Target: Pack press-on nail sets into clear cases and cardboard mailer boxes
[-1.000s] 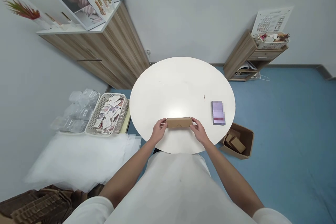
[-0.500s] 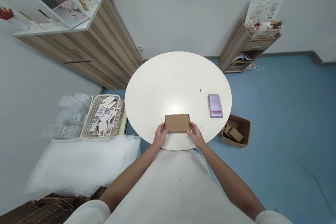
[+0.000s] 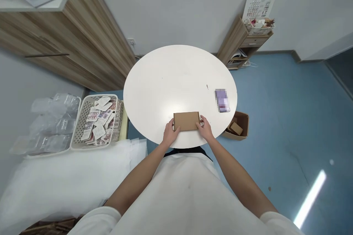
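A flat brown cardboard box [image 3: 186, 121], closed, is at the near side of the round white table [image 3: 176, 77]. My left hand [image 3: 170, 132] grips its left end, thumb on the near left corner and fingers along the side. At the opposite end my right hand [image 3: 204, 128] holds it the same way, thumb over the near right corner. Whether the box rests on the tabletop or is slightly raised, I cannot tell. To the right on the table lies a purple rectangular item [image 3: 222, 100], blurred by pixels.
Left of the table stand a white basket of printed cards [image 3: 117, 117] and clear plastic containers [image 3: 59, 117], with white translucent sheets [image 3: 74, 176] nearer me. An open carton [image 3: 244, 128] with small brown boxes sits on the floor at right. A wooden cabinet [image 3: 102, 40] rises at back left.
The camera view has shifted, so the surroundings sit differently in the frame. Both hands still hold the cardboard box, and my left thumb reaches further onto its top.
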`<state>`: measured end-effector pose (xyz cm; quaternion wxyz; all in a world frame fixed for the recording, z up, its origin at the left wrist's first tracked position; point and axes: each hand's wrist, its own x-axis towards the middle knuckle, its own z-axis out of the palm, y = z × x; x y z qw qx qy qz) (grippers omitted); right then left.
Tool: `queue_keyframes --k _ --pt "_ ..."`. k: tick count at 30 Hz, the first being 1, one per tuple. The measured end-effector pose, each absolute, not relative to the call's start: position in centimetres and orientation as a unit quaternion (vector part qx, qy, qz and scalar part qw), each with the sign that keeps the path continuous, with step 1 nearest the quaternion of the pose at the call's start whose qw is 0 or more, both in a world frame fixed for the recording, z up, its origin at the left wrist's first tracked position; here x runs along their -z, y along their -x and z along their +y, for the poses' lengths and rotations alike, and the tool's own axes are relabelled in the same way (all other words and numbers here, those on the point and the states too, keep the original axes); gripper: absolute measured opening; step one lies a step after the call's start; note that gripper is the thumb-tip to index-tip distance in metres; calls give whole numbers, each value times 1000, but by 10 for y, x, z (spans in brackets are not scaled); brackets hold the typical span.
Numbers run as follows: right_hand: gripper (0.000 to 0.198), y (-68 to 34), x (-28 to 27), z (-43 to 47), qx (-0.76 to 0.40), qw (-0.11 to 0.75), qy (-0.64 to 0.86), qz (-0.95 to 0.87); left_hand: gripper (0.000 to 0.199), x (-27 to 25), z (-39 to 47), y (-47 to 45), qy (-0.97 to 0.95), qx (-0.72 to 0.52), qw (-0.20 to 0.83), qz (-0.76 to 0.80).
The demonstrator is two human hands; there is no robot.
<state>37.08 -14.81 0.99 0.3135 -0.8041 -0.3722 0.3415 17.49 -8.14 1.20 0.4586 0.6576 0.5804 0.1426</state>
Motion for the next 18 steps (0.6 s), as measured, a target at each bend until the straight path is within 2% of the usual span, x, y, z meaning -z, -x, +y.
queue_keyframes --k 5,13,18 --pt "51 -367 -12 -145 -322 305 806 -391 65 -17 -73 -176 -667 -114 441 590" --pt "53 -388 -25 -154 -378 339 794 -335 60 -23 -75 -197 -635 -148 514 557" --pt "54 -425 -32 -198 -305 377 824 -292 59 -35 -95 -252 -659 -148 523 520"
